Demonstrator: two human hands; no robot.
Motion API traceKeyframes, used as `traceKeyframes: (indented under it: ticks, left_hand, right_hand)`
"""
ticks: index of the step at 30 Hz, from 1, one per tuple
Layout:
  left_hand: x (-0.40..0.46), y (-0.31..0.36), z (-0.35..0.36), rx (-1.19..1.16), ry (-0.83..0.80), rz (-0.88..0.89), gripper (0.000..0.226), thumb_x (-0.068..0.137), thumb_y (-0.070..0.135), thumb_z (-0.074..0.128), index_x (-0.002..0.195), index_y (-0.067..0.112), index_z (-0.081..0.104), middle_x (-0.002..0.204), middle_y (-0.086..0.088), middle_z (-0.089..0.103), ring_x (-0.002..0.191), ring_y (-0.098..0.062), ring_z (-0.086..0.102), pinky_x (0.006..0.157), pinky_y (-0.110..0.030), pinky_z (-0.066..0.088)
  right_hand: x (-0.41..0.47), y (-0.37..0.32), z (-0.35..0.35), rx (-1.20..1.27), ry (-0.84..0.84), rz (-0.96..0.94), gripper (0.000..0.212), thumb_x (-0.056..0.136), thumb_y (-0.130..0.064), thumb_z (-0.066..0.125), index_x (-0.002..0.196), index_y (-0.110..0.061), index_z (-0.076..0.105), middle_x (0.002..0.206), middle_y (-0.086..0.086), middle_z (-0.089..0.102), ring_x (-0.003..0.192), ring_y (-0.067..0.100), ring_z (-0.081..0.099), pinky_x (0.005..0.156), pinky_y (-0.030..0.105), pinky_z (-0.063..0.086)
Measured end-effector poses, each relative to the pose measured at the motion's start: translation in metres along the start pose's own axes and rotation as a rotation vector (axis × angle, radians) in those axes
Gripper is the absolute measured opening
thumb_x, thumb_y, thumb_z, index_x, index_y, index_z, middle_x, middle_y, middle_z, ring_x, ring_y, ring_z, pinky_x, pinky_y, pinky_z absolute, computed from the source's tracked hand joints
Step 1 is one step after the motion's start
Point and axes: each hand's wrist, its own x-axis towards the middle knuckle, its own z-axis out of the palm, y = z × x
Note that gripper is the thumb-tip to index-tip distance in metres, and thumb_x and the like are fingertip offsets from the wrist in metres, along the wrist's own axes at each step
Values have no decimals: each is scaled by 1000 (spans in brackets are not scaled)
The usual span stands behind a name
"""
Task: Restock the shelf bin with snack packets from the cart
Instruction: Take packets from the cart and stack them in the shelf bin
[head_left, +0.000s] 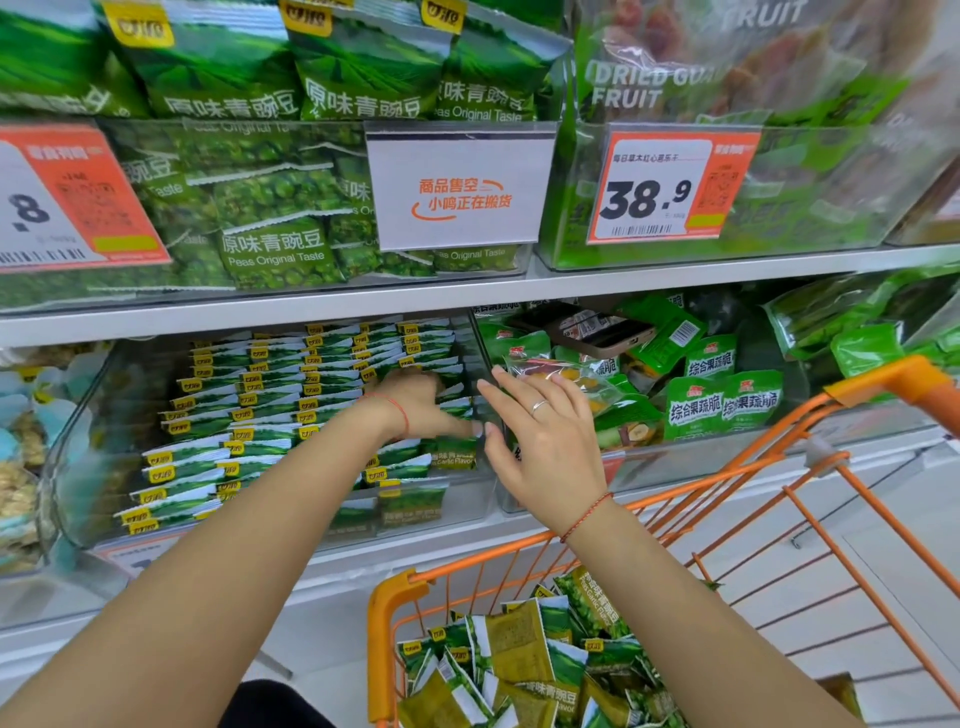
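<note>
Snack packets (524, 654): small foil pouches, judged light, limp and slick; best pinched by a flat sealed edge, several at once. Loose heap in the orange cart (395, 597) at 5 o'clock.

Shelf bin (467, 499), clear plastic, centre, already holds tidy rows.

Left hand (415, 402) reaches inside the bin among the rows; whether its grip holds a packet, cannot tell.

Right hand (540, 436), fingers spread, rests against the bin's right wall.

Shelves above crowded with green bags; little headroom.
</note>
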Motion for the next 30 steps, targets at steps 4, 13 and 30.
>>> traceKeyframes:
  ticks: [4,13,30]
  left_hand:
    - [20,-5,-8,-37,61,16,22,94,35,45,89,17,57,93,-7,58,78,-23,52,63,-27,37]
    - [27,9,-8,466,115,73,11,90,23,59,96,16,52,70,2,45,72,-20,51,60,-28,38]
    - [-31,-3,18,279,147,308,52,74,61,65,113,27,55,116,1,52,110,-21,49,88,-34,41]
  right_hand:
    - [0,1,1,2,15,-3,38,85,-27,50,118,-18,66,124,1,64,111,18,51,107,37,28]
    - [0,1,2,11,18,-4,37,84,-24,54,118,-18,66,125,1,63,110,19,55,107,38,29]
    - [0,-1,-2,27,-32,7,37,85,-25,50,118,-18,66,124,2,64,108,20,56,108,37,30]
